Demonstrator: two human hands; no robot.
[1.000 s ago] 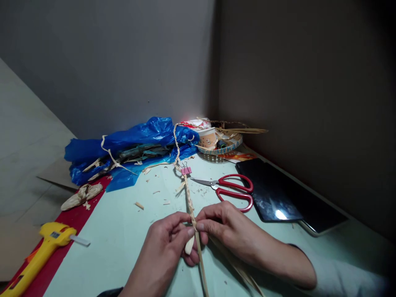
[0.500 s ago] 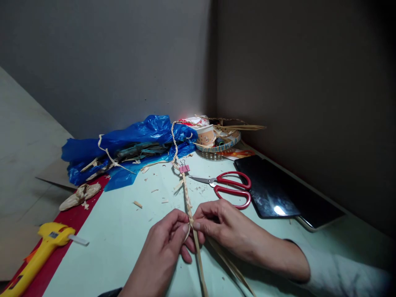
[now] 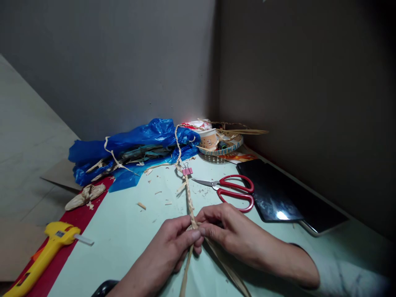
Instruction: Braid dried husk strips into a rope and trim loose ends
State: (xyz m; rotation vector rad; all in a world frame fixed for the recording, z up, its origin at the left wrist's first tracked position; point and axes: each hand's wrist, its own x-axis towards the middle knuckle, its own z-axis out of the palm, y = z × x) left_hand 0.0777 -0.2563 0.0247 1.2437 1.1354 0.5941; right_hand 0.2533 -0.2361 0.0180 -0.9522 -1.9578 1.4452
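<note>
A pale braided straw cord (image 3: pixel 189 198) runs toward me from a pink binder clip (image 3: pixel 187 171), which grips it. At its near end, my left hand (image 3: pixel 173 243) pinches the strands between thumb and fingers. My right hand (image 3: pixel 221 227) is closed on the same spot from the other side, its thumb almost touching the left thumb. One loose strand (image 3: pixel 186 272) hangs down below my left fingers. More loose strands (image 3: pixel 227 268) trail from under my right hand toward the near edge. The exact crossing of the strands is partly hidden by my fingers.
Red-handled scissors (image 3: pixel 232 183) lie beyond my right hand, beside two dark tablets (image 3: pixel 272 194). A blue plastic bag (image 3: pixel 139 136) with dry fibres and a woven tray (image 3: pixel 229 146) holding a paper cup (image 3: pixel 208 139) stand behind. A yellow glue gun (image 3: pixel 46 251) lies left.
The strand that hung straight down between my hands now hangs further left, under my left fingers. My hands have come closer together at the braid. The view has shifted slightly.
</note>
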